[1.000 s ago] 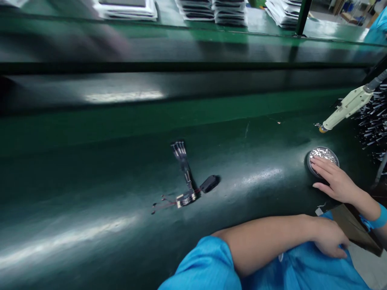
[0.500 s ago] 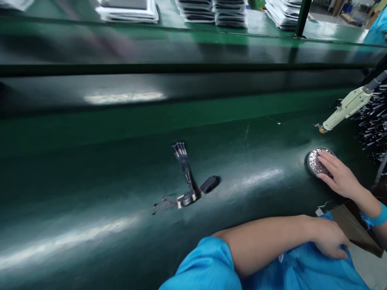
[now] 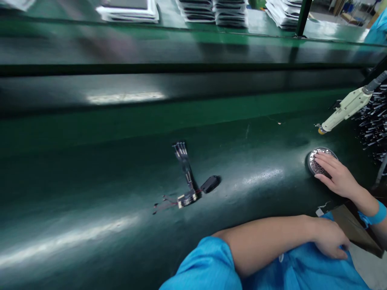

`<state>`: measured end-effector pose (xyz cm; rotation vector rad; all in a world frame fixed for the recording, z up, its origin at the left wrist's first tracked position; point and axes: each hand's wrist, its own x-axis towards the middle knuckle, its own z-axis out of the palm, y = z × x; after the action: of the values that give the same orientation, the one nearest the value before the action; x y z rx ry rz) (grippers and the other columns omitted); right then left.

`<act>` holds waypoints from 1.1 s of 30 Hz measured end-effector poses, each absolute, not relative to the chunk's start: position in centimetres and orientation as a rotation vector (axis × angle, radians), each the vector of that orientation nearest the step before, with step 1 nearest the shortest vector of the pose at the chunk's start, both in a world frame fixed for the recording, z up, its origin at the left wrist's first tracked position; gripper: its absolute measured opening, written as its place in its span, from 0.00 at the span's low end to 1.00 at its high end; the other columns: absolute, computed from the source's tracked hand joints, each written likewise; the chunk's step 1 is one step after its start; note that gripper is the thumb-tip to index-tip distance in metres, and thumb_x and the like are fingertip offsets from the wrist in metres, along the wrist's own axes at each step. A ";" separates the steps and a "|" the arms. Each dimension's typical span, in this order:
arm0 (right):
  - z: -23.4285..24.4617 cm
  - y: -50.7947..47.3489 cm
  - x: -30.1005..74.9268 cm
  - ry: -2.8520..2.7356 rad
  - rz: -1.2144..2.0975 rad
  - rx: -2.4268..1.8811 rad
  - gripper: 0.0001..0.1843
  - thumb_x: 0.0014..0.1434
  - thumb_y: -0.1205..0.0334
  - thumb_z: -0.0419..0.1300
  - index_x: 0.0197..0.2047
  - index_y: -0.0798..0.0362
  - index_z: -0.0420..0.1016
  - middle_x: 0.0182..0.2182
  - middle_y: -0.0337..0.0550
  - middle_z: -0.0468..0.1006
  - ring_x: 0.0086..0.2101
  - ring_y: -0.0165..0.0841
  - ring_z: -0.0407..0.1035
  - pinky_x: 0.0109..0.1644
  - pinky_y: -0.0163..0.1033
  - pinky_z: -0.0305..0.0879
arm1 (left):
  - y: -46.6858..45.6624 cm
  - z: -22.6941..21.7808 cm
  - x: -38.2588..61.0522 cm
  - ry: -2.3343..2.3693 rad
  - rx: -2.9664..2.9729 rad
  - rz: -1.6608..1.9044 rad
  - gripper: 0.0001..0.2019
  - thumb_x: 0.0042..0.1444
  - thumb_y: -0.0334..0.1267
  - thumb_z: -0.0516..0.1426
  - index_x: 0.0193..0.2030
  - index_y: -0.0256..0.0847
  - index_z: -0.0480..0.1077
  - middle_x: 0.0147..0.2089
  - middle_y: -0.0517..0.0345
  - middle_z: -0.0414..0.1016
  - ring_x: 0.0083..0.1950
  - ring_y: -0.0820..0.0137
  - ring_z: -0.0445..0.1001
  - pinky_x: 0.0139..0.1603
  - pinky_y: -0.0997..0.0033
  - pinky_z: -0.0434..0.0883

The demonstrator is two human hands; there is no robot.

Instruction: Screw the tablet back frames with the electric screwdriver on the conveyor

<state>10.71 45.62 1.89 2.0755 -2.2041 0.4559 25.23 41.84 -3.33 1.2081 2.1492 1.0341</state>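
Under the right hand (image 3: 338, 177) sits the screw dish (image 3: 314, 155).

1. My right hand (image 3: 337, 177) lies over the near half of the round dish (image 3: 317, 155), so that part of its rim and the small shiny bits under my fingers (image 3: 323, 161) are hidden; I cannot tell whether I grip any.
2. The bits themselves are too small to name.
3. My left hand (image 3: 328, 241) rests on my blue smock (image 3: 302, 270); its fingertips are tucked out of sight.
4. The cream tool (image 3: 344, 108) is cut off by the right edge, its tip too small to read.
5. The dark pile (image 3: 376, 125) beside it runs off the frame.
6. The white stacks (image 3: 211, 10) at the top are clipped and blurred.
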 end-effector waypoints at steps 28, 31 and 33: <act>2.1 44.9 10.0 -2.195 0.379 2.091 0.22 0.71 0.58 0.59 0.65 0.52 0.69 0.63 0.50 0.73 0.65 0.50 0.65 0.67 0.65 0.67 | 42.7 -4.6 25.2 2.179 1.187 1.102 0.26 0.66 0.51 0.51 0.59 0.34 0.75 0.52 0.45 0.80 0.50 0.54 0.79 0.43 0.62 0.74; 2.1 44.9 9.9 -2.175 0.381 2.096 0.21 0.71 0.58 0.60 0.64 0.52 0.70 0.61 0.50 0.74 0.64 0.50 0.66 0.67 0.64 0.67 | 42.6 -4.6 25.2 2.181 1.193 1.109 0.26 0.66 0.50 0.51 0.59 0.33 0.75 0.51 0.44 0.81 0.50 0.54 0.79 0.44 0.62 0.74; 2.1 45.0 9.9 -2.169 0.378 2.094 0.20 0.71 0.58 0.60 0.63 0.53 0.70 0.61 0.51 0.75 0.63 0.50 0.66 0.66 0.64 0.67 | 42.6 -4.5 25.2 2.164 1.201 1.112 0.26 0.66 0.50 0.51 0.59 0.33 0.75 0.51 0.44 0.81 0.50 0.55 0.79 0.43 0.63 0.74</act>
<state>9.95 44.96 2.13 2.0937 -2.1693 0.3780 25.23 42.56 -4.50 1.2013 2.1643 1.1115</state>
